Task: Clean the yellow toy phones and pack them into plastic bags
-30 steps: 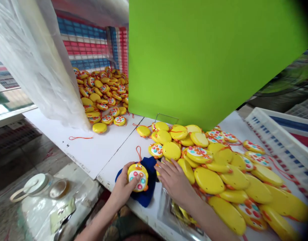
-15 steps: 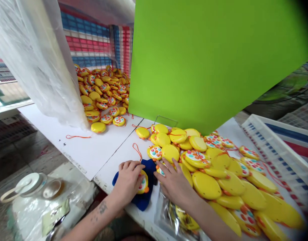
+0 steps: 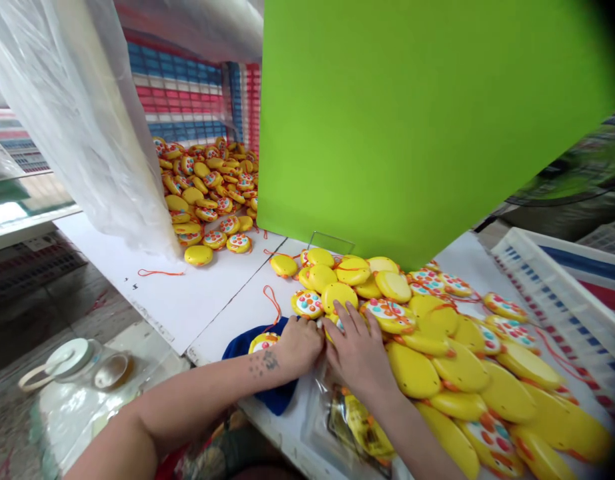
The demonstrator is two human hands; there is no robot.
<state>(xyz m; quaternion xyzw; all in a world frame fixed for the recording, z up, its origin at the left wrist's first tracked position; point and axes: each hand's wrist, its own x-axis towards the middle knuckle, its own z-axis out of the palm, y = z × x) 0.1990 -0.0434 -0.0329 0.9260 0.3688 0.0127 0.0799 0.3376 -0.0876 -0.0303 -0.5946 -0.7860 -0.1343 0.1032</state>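
My left hand (image 3: 300,343) is curled closed at the right edge of a blue cloth (image 3: 276,399); what its fingers grip is hidden. A yellow duck toy (image 3: 262,343) with coloured buttons lies on the cloth, just left of that wrist. My right hand (image 3: 358,352) touches the left hand and lies flat, fingers spread, on the near edge of a heap of yellow toys (image 3: 427,360). Under both hands lies a clear plastic bag (image 3: 321,419) with a yellow toy (image 3: 365,430) inside it.
A large green panel (image 3: 417,120) fills the upper right. A second toy heap (image 3: 207,193) lies at the back beside hanging white plastic sheeting (image 3: 82,113). A white basket (image 3: 562,287) stands at the right. A white-lidded jar (image 3: 67,387) sits low on the left. The white table (image 3: 187,293) carries a loose orange cord (image 3: 160,273).
My left hand let go of the duck toy, left it on the blue cloth and moved right to meet my right hand. My right hand slid slightly right over the bag.
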